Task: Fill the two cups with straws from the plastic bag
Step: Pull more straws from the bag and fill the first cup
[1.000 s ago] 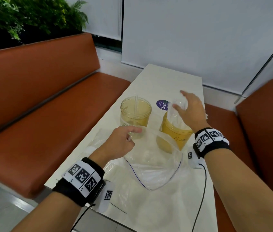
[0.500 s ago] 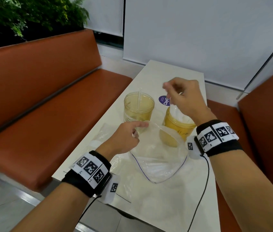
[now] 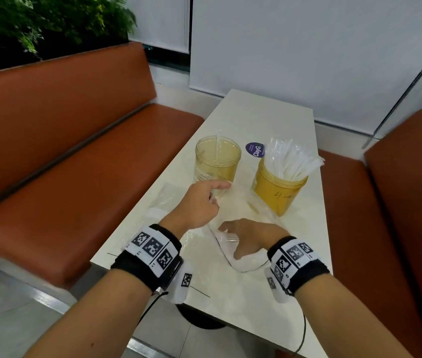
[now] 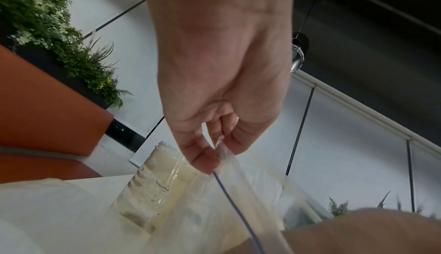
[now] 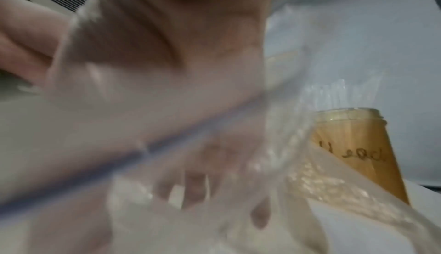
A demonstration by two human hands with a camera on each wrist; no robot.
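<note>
On the white table point(image 3: 264, 117) stand two cups. The pale yellow cup point(image 3: 217, 161) at left holds a single straw point(image 3: 217, 142). The amber cup point(image 3: 279, 195) at right is packed with wrapped straws point(image 3: 290, 158). In front of them lies the clear plastic bag point(image 3: 235, 210) with a blue zip line. My left hand point(image 3: 213, 195) pinches the bag's rim point(image 4: 220, 154) between thumb and finger and holds the mouth up. Inside the bag my right hand point(image 3: 228, 240) shows with its fingers point(image 5: 195, 188) spread, blurred behind the plastic. Whether they touch straws is unclear.
A round purple sticker point(image 3: 255, 150) lies between the cups at the back. More crumpled clear plastic point(image 3: 166, 200) lies on the table left of my left hand. Orange benches point(image 3: 75, 164) flank the narrow table on both sides, the right one point(image 3: 398, 202) close by.
My right hand left a bundle of straws in the amber cup and dropped back down into the bag. My left hand kept its pinch on the rim.
</note>
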